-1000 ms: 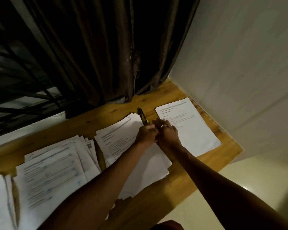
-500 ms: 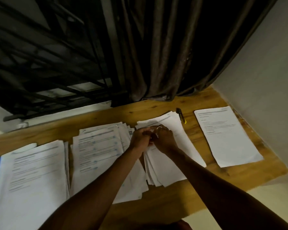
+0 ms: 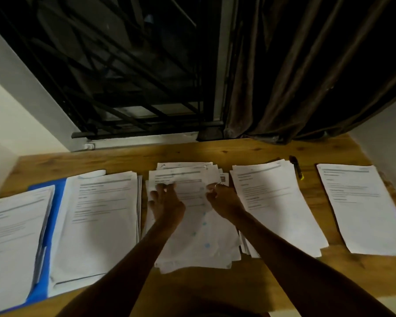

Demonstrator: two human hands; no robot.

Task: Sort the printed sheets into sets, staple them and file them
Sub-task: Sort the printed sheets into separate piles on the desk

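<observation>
Left hand (image 3: 167,202): the forearm reaches in from the near edge; the fingers are spread and rest on the middle pile (image 3: 192,243).
Right hand (image 3: 224,200): fingers curled at that pile's right side; whether they pinch paper cannot be told.
Middle pile: centre of the table (image 3: 215,152), long axis near-to-far, headings toward the far edge.

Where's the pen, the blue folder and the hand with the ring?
pen (image 3: 295,164), head view, on its dark barrel.
blue folder (image 3: 59,194), head view, on its bare top corner.
right hand (image 3: 224,200), head view, on its back.
</observation>
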